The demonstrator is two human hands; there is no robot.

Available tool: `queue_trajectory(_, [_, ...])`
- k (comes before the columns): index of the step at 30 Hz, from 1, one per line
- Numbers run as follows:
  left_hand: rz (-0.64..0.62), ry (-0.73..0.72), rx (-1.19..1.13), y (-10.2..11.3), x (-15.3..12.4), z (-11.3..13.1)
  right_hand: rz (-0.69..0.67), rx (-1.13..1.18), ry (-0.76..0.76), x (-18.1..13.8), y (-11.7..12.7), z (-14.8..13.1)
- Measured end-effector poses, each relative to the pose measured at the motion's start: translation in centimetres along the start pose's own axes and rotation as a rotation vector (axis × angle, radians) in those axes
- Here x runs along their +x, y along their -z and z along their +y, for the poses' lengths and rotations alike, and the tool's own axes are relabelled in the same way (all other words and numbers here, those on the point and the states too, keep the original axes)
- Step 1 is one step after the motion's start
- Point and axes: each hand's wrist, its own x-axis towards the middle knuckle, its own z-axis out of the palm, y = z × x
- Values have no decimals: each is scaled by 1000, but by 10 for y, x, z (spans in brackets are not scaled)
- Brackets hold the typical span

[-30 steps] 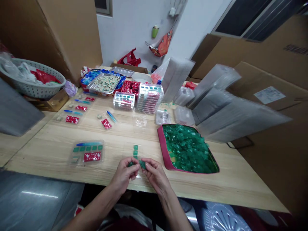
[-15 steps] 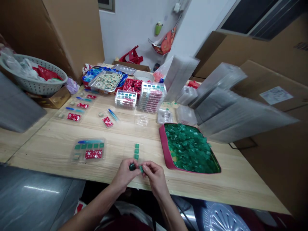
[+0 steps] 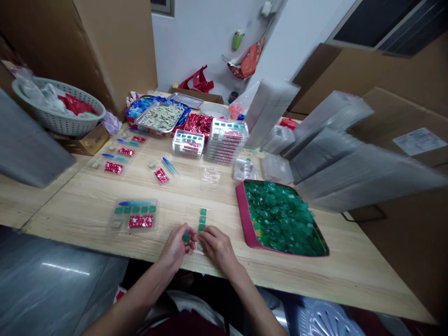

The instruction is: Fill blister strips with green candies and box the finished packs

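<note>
My left hand (image 3: 176,247) is closed on a small green wrapped piece (image 3: 185,236), pinched at the fingertips near the table's front edge. My right hand (image 3: 216,243) rests beside it, fingers curled down onto a clear plastic tray (image 3: 201,224) that has a short row of green pieces (image 3: 202,219) in it. I cannot see whether the right fingers hold anything. A red tray (image 3: 245,219) heaped with green wrapped pieces (image 3: 280,219) lies just right of my hands.
A filled clear pack (image 3: 135,215) lies to the left. Further back are more packs (image 3: 114,165), stacked filled trays (image 3: 224,140), a metal tray (image 3: 159,117), empty clear trays (image 3: 276,140) and a basket (image 3: 58,112). Cardboard boxes (image 3: 385,116) stand at right.
My hands have moved forward and down onto the clear tray. The right hand now presses at the tray where it earlier pinched a green piece; the camera shifted slightly.
</note>
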Motion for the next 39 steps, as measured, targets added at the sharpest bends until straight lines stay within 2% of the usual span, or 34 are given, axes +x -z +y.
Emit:
queue_trajectory(5, [-10, 73, -97, 4, 2, 2, -76, -75, 54, 2, 0, 1])
queue_trajectory(8, [4, 85, -76, 3, -1, 7, -1, -64, 40, 2, 7, -4])
queue_trajectory(11, [-17, 57, -43, -3, -6, 10, 150, 46, -4, 5, 14, -17])
queue_trajectory(17, [-99, -23, -51, -14, -13, 6, 98, 272, -143, 18, 16, -40])
queue_trajectory(19, [-116, -74, 15, -13, -13, 6, 124, 383, -226, 19, 16, -38])
queue_trajectory(22, [-135, -195, 246, -10, -11, 10, 107, 571, -370, 20, 19, -30])
queue_trajectory(26, [-92, -359, 493, -12, -4, 23, 103, 818, -496, 24, 26, -23])
queue_trajectory(31, [-121, -348, 495, -17, 2, 31, 152, 1039, -559, 28, 30, -23])
queue_trajectory(35, [-122, -293, 525, -13, 2, 20, 100, 1073, -582, 17, 26, -18])
queue_trajectory(37, [-139, -260, 577, -8, 1, 11, 34, 1005, -579, 8, 21, -13])
queue_trajectory(39, [-148, -288, 713, -4, 1, 2, -15, 871, -554, -2, 15, -7])
